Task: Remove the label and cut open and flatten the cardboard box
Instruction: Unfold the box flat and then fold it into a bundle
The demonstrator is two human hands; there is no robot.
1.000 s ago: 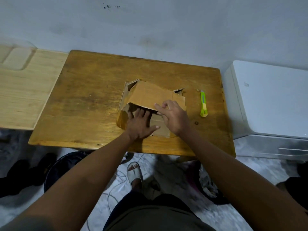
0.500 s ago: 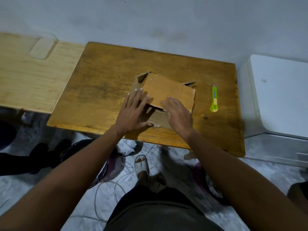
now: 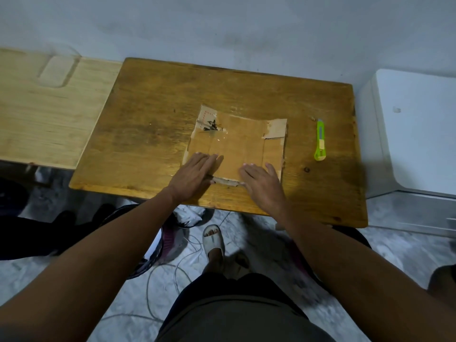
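The brown cardboard box [image 3: 243,141] lies pressed flat on the wooden table [image 3: 153,114]. A torn label remnant with clear tape [image 3: 208,122] shows at its far left corner. My left hand [image 3: 195,175] lies palm down with straight fingers on the near left edge of the cardboard. On the near right edge my right hand [image 3: 262,182] presses flat in the same way. A green utility knife [image 3: 320,140] lies on the table to the right of the box, apart from both hands.
A lighter wooden surface [image 3: 47,114] adjoins the table on the left. A white cabinet [image 3: 414,134] stands to the right. Below the table's near edge are a dark basket [image 3: 148,255], loose cables and my sandalled foot [image 3: 213,240].
The box stood half folded with a raised panel; it now lies flat. Both hands slid onto its near edge, fingers spread flat. The camera moved closer over the table.
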